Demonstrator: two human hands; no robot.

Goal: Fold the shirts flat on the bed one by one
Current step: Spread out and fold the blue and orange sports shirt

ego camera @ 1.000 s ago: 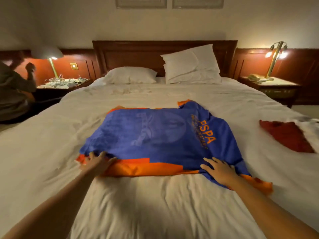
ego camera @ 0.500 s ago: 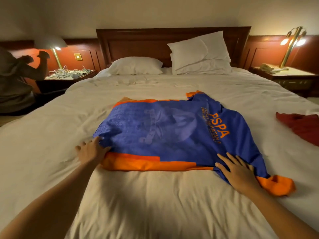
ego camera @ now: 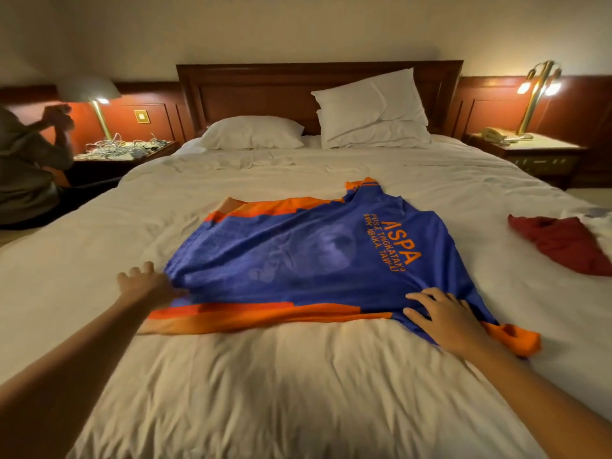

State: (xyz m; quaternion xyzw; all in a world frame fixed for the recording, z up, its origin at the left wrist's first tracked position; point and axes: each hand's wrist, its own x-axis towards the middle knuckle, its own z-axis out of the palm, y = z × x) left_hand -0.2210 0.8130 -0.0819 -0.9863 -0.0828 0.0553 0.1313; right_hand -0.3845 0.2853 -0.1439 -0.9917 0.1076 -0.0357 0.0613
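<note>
Lamplit bed, shirt lying across its middle.
Its long axis is running side to side, hem left, collar right: right hand is pressing flat, fingers spread, on the near sleeve; left hand is touching the hem, grip unclear.

I'm watching the red garment running off the right edge; the left hand is hiding its thumb under the blue shirt.

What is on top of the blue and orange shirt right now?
Only the right hand, fingers spread flat on the shirt at its near right corner. The left hand touches its left edge; any grip is hidden. The sheet beneath is covered.
</note>
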